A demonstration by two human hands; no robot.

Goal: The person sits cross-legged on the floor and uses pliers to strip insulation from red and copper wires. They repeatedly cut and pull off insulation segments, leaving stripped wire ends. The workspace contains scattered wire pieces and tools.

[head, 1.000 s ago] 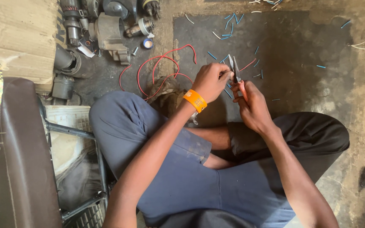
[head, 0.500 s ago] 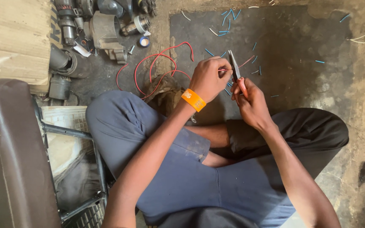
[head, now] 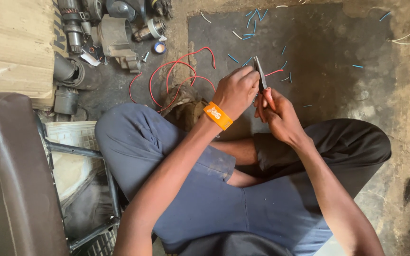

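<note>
Seated cross-legged on the floor (head: 338, 57), a person closes the left hand (head: 236, 91), orange band (head: 218, 115) at the wrist, and right hand (head: 275, 113) together on pliers (head: 260, 75), red wire (head: 181, 71) behind, a brown carton (head: 15, 42) at the top-left corner.

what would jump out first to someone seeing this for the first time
First the two hands at the centre: the left hand, with an orange wristband, and the right hand meet around a thin dark tool. Next, red wire loops on the floor behind them, with short blue wire bits scattered beyond. Grey metal parts crowd the upper left.
</note>
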